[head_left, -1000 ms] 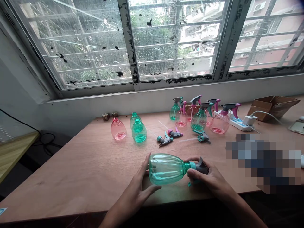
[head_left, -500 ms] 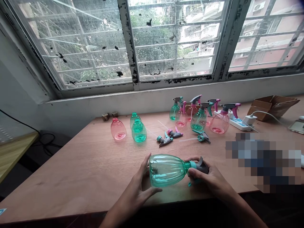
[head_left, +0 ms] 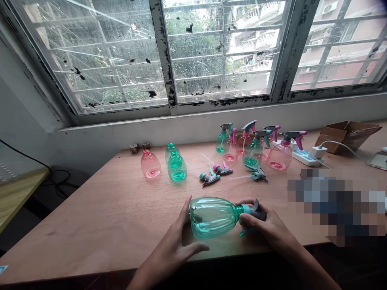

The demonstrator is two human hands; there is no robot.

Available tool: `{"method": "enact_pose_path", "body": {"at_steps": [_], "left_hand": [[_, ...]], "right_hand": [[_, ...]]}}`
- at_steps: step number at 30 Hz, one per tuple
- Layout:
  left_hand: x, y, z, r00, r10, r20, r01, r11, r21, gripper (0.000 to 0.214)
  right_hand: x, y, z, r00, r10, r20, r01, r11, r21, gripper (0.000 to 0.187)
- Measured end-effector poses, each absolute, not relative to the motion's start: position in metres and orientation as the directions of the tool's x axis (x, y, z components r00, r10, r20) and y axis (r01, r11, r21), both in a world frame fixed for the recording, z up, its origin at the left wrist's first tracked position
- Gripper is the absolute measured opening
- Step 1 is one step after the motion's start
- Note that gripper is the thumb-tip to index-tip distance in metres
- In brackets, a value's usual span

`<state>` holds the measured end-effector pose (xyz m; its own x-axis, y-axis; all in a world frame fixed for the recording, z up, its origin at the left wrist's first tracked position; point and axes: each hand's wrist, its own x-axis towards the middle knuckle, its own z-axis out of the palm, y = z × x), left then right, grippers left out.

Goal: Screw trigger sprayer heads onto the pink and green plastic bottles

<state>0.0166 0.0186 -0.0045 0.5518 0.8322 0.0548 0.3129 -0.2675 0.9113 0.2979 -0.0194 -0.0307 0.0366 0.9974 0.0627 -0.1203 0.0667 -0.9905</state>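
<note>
A green spray bottle lies on its side in the air above the table's front part, its base toward the left. My right hand grips it by the grey and teal trigger head. Around the bottle's base, my left hand is spread, thumb held away below and fingers up; some fingers are partly hidden. Behind them lie loose trigger heads: two with teal collars and one with a pink collar. To the left stand a headless pink bottle and two headless green bottles.
Several spray bottles with heads fitted, among them a pink one, stand at the back right. Beyond are a white power strip and an open cardboard box. The wooden table ends just below my hands. A blurred patch covers the right side.
My left thumb has moved slightly away from the bottle, and the left hand has opened a little. The right hand and the bottle look almost unmoved.
</note>
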Motion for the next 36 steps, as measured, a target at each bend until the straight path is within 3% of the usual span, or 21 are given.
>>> {"method": "enact_pose_path", "body": {"at_steps": [5,14,19,26,31,36], "left_hand": [[0.0167,0.0201,-0.0011,0.586,0.807,0.077,0.310,-0.311,0.899,0.090],[0.0168,0.0168,-0.0010,0.549,0.835,0.041,0.334,-0.264,0.905,0.109],[0.0167,0.0190,-0.0015,0.570,0.819,0.062,0.344,-0.306,0.888,0.098],[0.0178,0.0167,-0.0001,0.544,0.837,0.054,0.320,-0.266,0.909,0.107],[0.0179,0.0181,0.0017,0.566,0.822,0.059,0.321,-0.286,0.903,0.095],[0.0184,0.0178,-0.0027,0.549,0.830,0.103,0.282,-0.299,0.912,0.097]], "right_hand": [[0.2981,-0.0198,-0.0300,0.031,0.998,0.054,-0.116,0.057,-0.992,0.049],[0.2998,-0.0197,-0.0302,0.011,0.998,0.069,-0.117,0.070,-0.991,0.044],[0.2992,-0.0189,-0.0317,0.019,0.998,0.065,-0.116,0.067,-0.991,0.046],[0.2974,-0.0191,-0.0322,0.044,0.997,0.065,-0.126,0.070,-0.989,0.048],[0.2959,-0.0197,-0.0296,0.054,0.997,0.055,-0.122,0.062,-0.991,0.050],[0.2949,-0.0200,-0.0291,0.056,0.997,0.058,-0.137,0.065,-0.988,0.050]]}}
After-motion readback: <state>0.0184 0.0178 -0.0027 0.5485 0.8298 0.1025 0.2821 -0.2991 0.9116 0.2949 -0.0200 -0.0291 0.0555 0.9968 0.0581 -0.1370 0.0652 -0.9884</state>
